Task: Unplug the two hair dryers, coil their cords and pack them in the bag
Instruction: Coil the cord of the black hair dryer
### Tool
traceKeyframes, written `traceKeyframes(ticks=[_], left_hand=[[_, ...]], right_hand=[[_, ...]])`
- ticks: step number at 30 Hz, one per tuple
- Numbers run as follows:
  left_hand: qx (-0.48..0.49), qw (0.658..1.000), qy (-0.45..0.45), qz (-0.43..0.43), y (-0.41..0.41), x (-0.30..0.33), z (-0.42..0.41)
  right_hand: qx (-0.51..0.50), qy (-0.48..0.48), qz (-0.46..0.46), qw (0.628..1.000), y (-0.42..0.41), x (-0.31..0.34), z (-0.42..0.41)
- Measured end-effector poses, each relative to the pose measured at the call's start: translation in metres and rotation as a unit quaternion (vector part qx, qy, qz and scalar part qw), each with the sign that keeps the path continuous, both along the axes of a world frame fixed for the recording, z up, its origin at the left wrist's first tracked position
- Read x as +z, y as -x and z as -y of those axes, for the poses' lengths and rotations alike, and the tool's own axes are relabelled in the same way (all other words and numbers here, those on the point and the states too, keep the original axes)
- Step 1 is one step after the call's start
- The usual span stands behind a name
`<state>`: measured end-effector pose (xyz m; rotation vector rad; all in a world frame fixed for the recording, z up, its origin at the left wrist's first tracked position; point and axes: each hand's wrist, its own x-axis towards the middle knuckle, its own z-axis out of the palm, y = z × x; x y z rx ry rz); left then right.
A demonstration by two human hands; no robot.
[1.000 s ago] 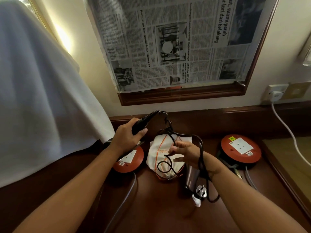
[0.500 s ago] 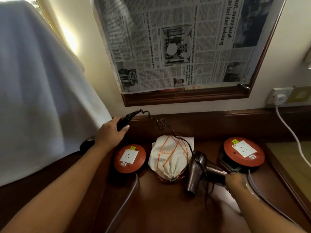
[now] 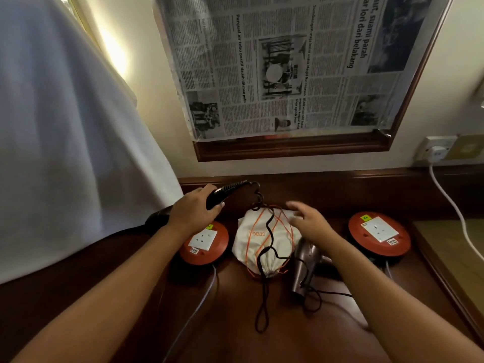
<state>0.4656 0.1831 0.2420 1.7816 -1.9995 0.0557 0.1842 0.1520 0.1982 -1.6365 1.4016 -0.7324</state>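
L hand [image 3: 195,209] wrapped around handle of black dryer [image 3: 217,196], held up near back edge of surface [image 3: 235,323]; dryer body mostly hidden behind the hand/wrist, dark end pokes out at left by the white cloth [image 3: 65,140]. Strain relief points up-right, black cord [image 3: 267,229] kinks off it, drops across the bag [image 3: 264,239] and ends in a loose loop on the surface in front of bag.

R hand [image 3: 307,221] empty, fingers spread and relaxed, hovering over the bag's right side. Blurred; can't tell if it touches the bag.

Bag: white drawstring w/ orange cord, lying flat between the two reels, neck cinched toward camera.

2nd dryer [image 3: 305,265], grey/metallic, lies on surface just right of bag, partly under R forearm, nozzle toward camera. Its cord [image 3: 314,299] is loosely tangled at the nozzle end, not coiled. Plug not visible.

Red reel L [image 3: 205,243]: socket face up, nothing plugged in, just below L hand. Red reel R [image 3: 379,237]: same, socket free, well right of bag. Grey leads run off both toward camera.

Wall: newspaper [image 3: 288,66] taped over a wood-framed panel. Wall socket [image 3: 436,149] far right w/ white plug in, white cable [image 3: 455,208] hanging down.
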Motion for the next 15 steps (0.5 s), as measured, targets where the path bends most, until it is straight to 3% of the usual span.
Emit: traceKeyframes(ticks=[3, 8, 15], left_hand=[[-0.023, 1.0, 0.008, 0.003, 0.011, 0.006, 0.003], [-0.033, 0.999, -0.005, 0.017, 0.014, 0.022, 0.008], [-0.036, 0.996, -0.022, 0.076, 0.003, 0.038, 0.01]], right_hand=[[0.073, 0.025, 0.094, 0.993, -0.034, 0.042, -0.005], [0.036, 0.077, 0.168, 0.982, -0.055, 0.058, -0.015], [0.029, -0.096, 0.314, 0.944, -0.06, 0.076, -0.039]])
